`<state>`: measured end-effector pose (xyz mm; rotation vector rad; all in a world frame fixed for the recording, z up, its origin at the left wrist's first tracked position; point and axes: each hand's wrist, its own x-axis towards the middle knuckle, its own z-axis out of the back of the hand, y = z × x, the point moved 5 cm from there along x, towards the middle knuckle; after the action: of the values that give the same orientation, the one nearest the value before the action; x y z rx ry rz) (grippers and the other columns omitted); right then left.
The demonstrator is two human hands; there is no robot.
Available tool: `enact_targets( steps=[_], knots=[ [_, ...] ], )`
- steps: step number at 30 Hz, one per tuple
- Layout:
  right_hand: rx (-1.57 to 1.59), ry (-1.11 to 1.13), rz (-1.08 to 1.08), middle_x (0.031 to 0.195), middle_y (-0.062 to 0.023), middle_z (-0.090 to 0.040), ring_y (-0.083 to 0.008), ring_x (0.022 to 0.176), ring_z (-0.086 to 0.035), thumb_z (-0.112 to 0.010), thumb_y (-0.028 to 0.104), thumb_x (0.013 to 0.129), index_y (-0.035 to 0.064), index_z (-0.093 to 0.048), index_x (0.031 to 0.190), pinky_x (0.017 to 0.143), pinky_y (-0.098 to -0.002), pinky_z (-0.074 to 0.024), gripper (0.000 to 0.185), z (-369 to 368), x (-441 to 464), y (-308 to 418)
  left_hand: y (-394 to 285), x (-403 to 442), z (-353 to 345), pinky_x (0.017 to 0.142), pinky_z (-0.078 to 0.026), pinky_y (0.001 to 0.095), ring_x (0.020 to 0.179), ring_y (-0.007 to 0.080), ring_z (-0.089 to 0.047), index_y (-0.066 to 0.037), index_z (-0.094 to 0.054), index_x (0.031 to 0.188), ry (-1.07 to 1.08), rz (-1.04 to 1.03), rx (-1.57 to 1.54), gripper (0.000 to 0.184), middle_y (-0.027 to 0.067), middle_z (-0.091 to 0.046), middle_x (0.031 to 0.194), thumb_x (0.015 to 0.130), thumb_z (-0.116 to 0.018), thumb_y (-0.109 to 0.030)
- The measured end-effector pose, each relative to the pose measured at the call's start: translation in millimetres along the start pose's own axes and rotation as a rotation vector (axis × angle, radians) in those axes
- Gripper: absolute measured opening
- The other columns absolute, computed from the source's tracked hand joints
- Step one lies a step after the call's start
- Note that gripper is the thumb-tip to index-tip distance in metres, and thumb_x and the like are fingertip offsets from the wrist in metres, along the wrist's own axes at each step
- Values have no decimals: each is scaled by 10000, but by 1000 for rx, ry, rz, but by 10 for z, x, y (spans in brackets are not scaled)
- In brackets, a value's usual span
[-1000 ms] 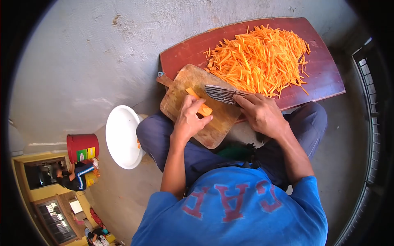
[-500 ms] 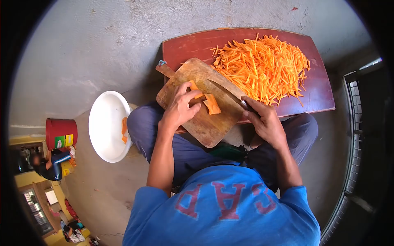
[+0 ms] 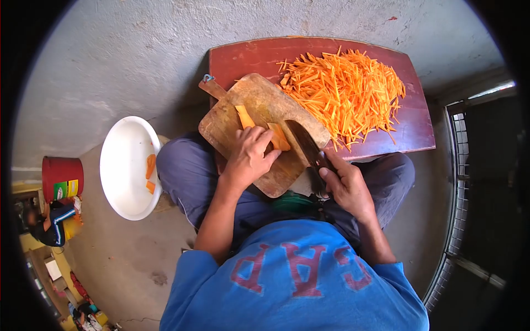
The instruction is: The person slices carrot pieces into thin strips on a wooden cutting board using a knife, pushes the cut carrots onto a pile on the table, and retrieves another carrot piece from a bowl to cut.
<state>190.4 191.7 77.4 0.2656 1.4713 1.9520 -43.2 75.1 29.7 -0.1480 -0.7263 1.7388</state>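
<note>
A wooden cutting board (image 3: 221,124) lies aslant over my lap and the table's near edge. My left hand (image 3: 247,160) rests on it, fingers bent and gripping a flat orange carrot slice (image 3: 280,138) that partly shows past the fingertips. Another carrot slice (image 3: 244,117) lies just beyond those fingers. In my right hand (image 3: 350,187) is the handle of a knife (image 3: 301,135). Its broad dark blade is over the board's right part, to the right of the held slice. Beyond the board spreads a big heap of carrot strips (image 3: 342,94).
The heap sits on a red table (image 3: 411,127) against a grey wall. On my left stands a white basin (image 3: 124,182) with a few carrot pieces inside. Farther left are a red bucket (image 3: 61,168) and another person (image 3: 52,223). A metal grille (image 3: 458,165) runs along the right.
My left hand has closed onto the right-hand slice, and both slices have shifted on the board. The knife has turned, its blade now steeper and nearer the held slice.
</note>
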Motion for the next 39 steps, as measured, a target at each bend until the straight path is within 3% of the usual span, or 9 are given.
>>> enact_targets(
  steps=[2, 4, 8, 17, 24, 27, 30, 33, 39],
  knots=[
    [-42, 11, 92, 985, -236, -715, -257, 800, -642, -729, 83, 1112, -71, -653, 1468, 785, -410, -563, 396, -72, 58, 1, -15, -56, -68, 1059, -503, 491, 1224, 366, -687, 13, -763, 1282, -33, 15, -11, 450, 159, -736, 1215, 887, -923, -131],
    [-95, 58, 32, 1060, -332, -715, -426, 935, -721, -733, 91, 1097, -73, -662, 1438, 881, -478, -573, 385, -112, 118, 105, -50, -70, -53, 1066, -514, 507, 1228, 381, -684, 26, -765, 1260, -42, 3, -2, 407, 169, -727, 1228, 904, -904, -113],
    [-199, 116, 122, 1136, -350, -746, -522, 1097, -741, -741, 111, 1091, -59, -669, 1447, 942, -514, -580, 400, -155, 220, 212, -49, -127, -75, 1095, -508, 526, 1221, 387, -659, 26, -758, 1182, -80, -36, 6, 320, 186, -685, 1266, 926, -875, -126],
    [-177, 92, 106, 1290, -336, -768, -514, 1229, -745, -756, 108, 1083, -54, -671, 1484, 1029, -498, -590, 441, -164, 212, 117, -105, -164, -76, 1060, -572, 511, 1229, 419, -685, 72, -774, 1222, -171, 4, -20, 344, 218, -678, 1352, 925, -881, -64],
    [-194, 54, 237, 1256, -325, -769, -531, 1197, -745, -759, 85, 1077, -45, -630, 1519, 969, -517, -610, 478, -199, 126, 197, -125, -131, -124, 985, -570, 490, 1114, 383, -669, 33, -797, 1203, -77, -108, 29, 282, 175, -693, 1229, 925, -796, -13],
    [-218, 100, 202, 1166, -279, -767, -392, 1006, -767, -732, 88, 1109, -82, -619, 1541, 900, -437, -596, 477, -220, 68, 247, -161, -122, -126, 968, -563, 495, 1086, 385, -657, 22, -801, 1199, -78, -109, 50, 275, 169, -693, 1190, 927, -768, -6],
    [-273, 110, 218, 1228, -296, -769, -450, 1078, -780, -735, 96, 1108, -77, -619, 1538, 927, -463, -607, 478, -223, 67, 221, -161, -105, -145, 970, -561, 500, 1093, 389, -657, 19, -801, 1200, -75, -119, 41, 274, 171, -698, 1191, 929, -769, -10],
    [-333, 84, 288, 1199, -313, -751, -556, 1080, -746, -746, 88, 1083, -24, -590, 1514, 853, -580, -610, 471, -202, 23, 352, -152, -112, -146, 983, -561, 501, 1104, 386, -659, 26, -800, 1184, -71, -132, 34, 257, 176, -696, 1194, 934, -773, -26],
    [-343, 131, 239, 1208, -319, -749, -555, 1031, -755, -737, 99, 1090, -28, -566, 1541, 836, -576, -626, 499, -168, 48, 338, -186, -75, -131, 999, -566, 492, 1116, 379, -659, 42, -795, 1152, -99, -145, 29, 236, 184, -683, 1179, 936, -768, -50]
  ],
)
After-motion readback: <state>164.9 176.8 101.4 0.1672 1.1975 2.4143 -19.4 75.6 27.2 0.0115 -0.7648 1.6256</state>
